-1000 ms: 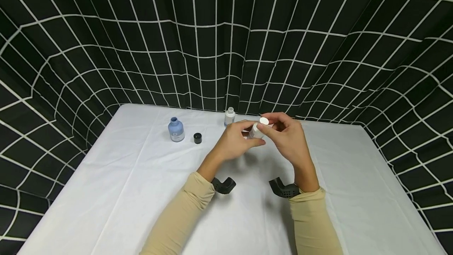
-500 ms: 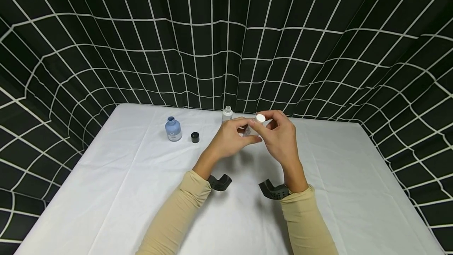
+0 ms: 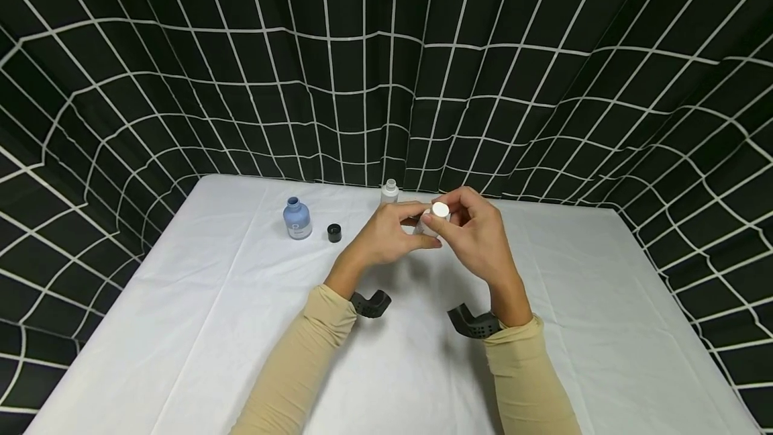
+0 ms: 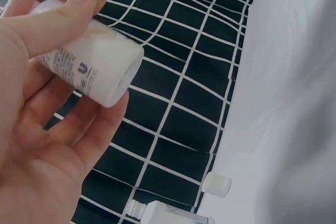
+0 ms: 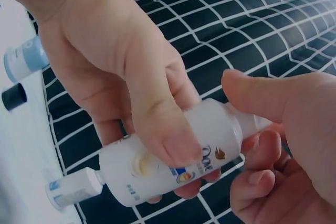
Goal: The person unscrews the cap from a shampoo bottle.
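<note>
My left hand (image 3: 386, 235) holds a white Dove bottle (image 5: 218, 124) tilted above the table, its thumb and fingers around the body. The fingertips of my right hand (image 3: 480, 237) pinch the white cap (image 3: 440, 209) at the bottle's upper end. Whether the cap's threads are engaged cannot be seen. Printed small text shows on the bottle's side in the left wrist view. Just behind my left hand stands a smaller white bottle (image 3: 389, 192) with an uncovered neck, its lower part hidden in the head view.
Left of my hands, an uncapped blue bottle (image 3: 298, 219) stands upright, with a black cap (image 3: 335, 233) beside it. A loose white cap (image 4: 216, 184) lies near the smaller bottle in the left wrist view. A black gridded curtain (image 3: 338, 86) surrounds the white-covered table (image 3: 241, 327).
My right fingers have shifted around the white cap, the thumb now over its near left side. The bottle stays in my left hand. The view has shifted slightly; the standing items keep their places.
</note>
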Demonstrator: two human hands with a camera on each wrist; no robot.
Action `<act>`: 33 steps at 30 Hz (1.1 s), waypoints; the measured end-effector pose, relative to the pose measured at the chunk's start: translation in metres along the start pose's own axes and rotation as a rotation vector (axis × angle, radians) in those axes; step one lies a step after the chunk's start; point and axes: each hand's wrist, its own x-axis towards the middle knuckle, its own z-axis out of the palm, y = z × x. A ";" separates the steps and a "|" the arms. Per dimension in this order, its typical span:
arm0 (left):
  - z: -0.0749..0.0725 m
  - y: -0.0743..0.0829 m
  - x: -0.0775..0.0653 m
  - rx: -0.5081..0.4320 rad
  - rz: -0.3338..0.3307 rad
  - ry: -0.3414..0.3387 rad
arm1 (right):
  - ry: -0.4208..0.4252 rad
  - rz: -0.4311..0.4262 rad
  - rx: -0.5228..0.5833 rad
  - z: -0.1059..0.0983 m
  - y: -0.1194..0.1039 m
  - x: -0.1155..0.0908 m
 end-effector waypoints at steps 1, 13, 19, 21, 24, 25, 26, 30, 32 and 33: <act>-0.001 -0.001 0.000 -0.006 0.000 -0.013 | -0.020 -0.014 0.001 -0.001 0.001 0.000; -0.014 0.006 -0.004 0.000 -0.043 -0.096 | -0.232 -0.026 0.027 -0.015 -0.003 -0.001; -0.013 0.009 -0.003 -0.034 -0.048 -0.040 | -0.093 0.029 0.009 -0.007 -0.004 -0.002; -0.012 0.009 -0.003 -0.044 -0.049 -0.029 | -0.033 0.071 -0.003 -0.004 -0.003 -0.002; -0.010 0.009 -0.002 -0.048 -0.050 -0.021 | 0.031 0.121 0.006 -0.001 -0.003 -0.002; -0.009 0.009 -0.002 -0.050 -0.050 -0.018 | 0.044 0.128 0.007 0.000 -0.003 -0.002; -0.009 0.009 -0.002 -0.051 -0.050 -0.017 | 0.056 0.132 0.010 0.000 -0.004 -0.002; -0.008 0.009 -0.002 -0.063 -0.048 -0.009 | 0.064 0.112 0.036 0.000 -0.003 -0.001; -0.008 0.008 -0.002 -0.069 -0.046 -0.003 | 0.043 0.086 0.040 -0.001 -0.001 -0.001; -0.008 0.008 -0.002 -0.071 -0.046 0.001 | 0.026 0.069 0.038 -0.001 -0.001 -0.001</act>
